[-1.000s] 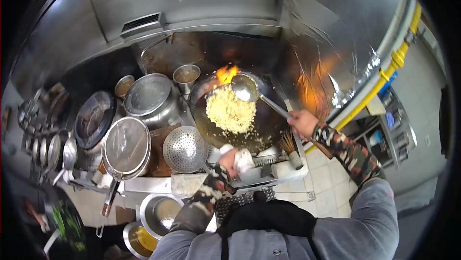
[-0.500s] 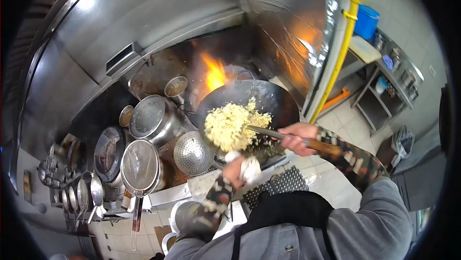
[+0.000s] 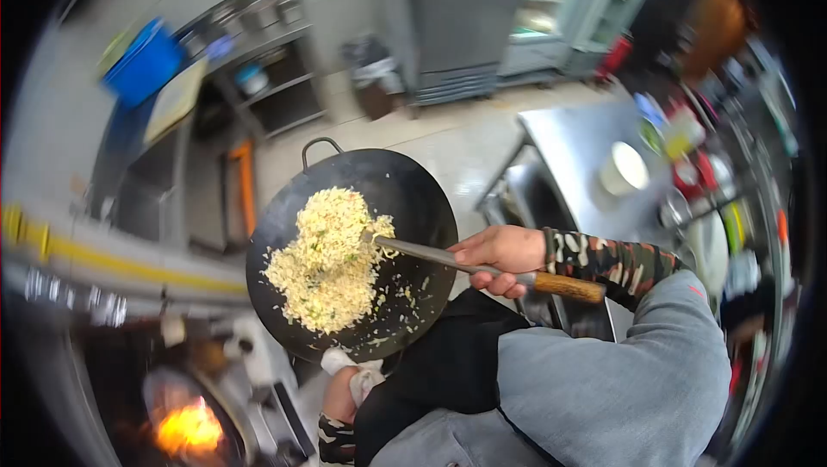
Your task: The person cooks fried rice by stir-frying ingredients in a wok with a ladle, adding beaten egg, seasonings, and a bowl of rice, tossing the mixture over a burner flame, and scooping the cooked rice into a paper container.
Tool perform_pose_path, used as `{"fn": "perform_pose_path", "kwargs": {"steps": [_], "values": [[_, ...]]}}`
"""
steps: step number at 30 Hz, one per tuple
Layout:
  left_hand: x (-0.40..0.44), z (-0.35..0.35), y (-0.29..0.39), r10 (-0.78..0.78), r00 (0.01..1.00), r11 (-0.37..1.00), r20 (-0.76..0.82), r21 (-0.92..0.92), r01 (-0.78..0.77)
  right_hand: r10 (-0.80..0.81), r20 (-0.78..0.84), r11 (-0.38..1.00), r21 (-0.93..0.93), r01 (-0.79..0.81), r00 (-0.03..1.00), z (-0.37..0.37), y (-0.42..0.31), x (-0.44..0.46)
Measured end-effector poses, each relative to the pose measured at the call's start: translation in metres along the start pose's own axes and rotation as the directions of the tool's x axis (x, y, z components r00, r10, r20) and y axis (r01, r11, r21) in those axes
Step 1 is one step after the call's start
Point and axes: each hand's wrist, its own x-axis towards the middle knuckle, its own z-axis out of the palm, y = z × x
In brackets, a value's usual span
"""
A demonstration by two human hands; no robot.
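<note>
Fried rice [image 3: 332, 264] with bits of egg and green lies heaped in a black wok [image 3: 413, 196], held up off the stove. At the wok's near edge, my left hand [image 3: 341, 394] is closed around a folded white cloth [image 3: 366, 378] and grips the wok through it; the exact grip point is hidden. My right hand [image 3: 504, 256] is wrapped around the metal shaft of a long wok ladle [image 3: 422, 252], just ahead of its wooden grip. The ladle's head is mostly buried in the rice.
The burner flame [image 3: 189, 428] burns at lower left. A steel table [image 3: 573, 144] with a white tub [image 3: 624, 170] stands at right. A yellow pipe [image 3: 129, 262] runs along the left. At the back are a blue bin [image 3: 145, 62], a trash bin [image 3: 373, 79] and fridges [image 3: 461, 19].
My body and view have turned right, away from the stove. The wok has come off the burner with the rice in it, and both hands keep their grips.
</note>
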Motion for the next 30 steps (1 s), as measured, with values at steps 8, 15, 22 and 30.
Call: {"fn": "perform_pose_path", "kwargs": {"steps": [8, 15, 22, 30], "values": [[0.163, 0.056, 0.062, -0.326, 0.697, 0.614, 0.639, -0.418, 0.67, -0.177, -0.69, 0.763, 0.354, 0.541, 0.702, -0.013, 0.088, -0.166], [0.232, 0.088, 0.074, -0.243, 0.502, 0.657, 0.83, -0.24, 0.715, -0.082, -0.986, 0.818, 0.016, 0.575, 0.144, -0.096, 0.147, -0.178], [0.244, 0.017, 0.097, -0.372, 0.577, 0.816, 0.727, -0.04, 0.577, -0.274, -0.875, 0.897, -0.083, -0.435, -0.399, -0.197, 0.188, -0.069], [0.366, -0.009, 0.089, 0.042, 0.76, 0.983, 0.648, -0.162, 0.083, -0.21, -0.977, 0.769, -0.139, 0.624, 0.041, -0.086, 0.03, -0.024]]}}
